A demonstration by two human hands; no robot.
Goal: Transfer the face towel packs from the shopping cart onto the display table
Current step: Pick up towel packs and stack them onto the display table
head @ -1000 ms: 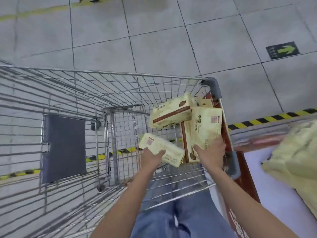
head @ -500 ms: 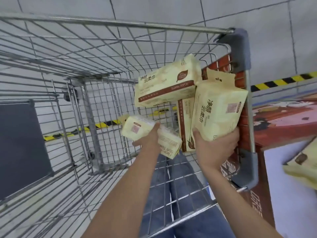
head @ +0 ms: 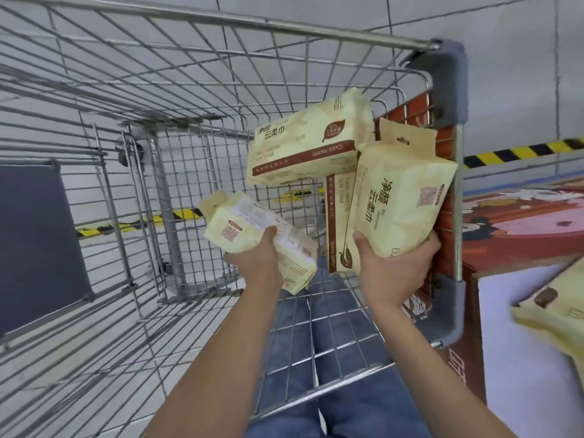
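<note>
One wire cart (head: 221,23), one table (head: 521,358) right beside it. Five packs total, all pale yellow plastic with brown stripe and leaf logo. Top pack (head: 303,140) and upright pack (head: 336,222) lean in cart corner, fifth pack (head: 556,308) on table. Two hands, both in cart: left hand (head: 256,263) grips left pack (head: 249,229), right hand (head: 395,273) grips right pack (head: 401,200).

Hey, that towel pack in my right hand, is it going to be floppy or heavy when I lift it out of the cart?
Probably light: the right hand holds the towel pack up by its bottom end alone. Likely soft but not floppy: it stands up above the grip without sagging. Its smooth surface may be a bit slippery.
</note>
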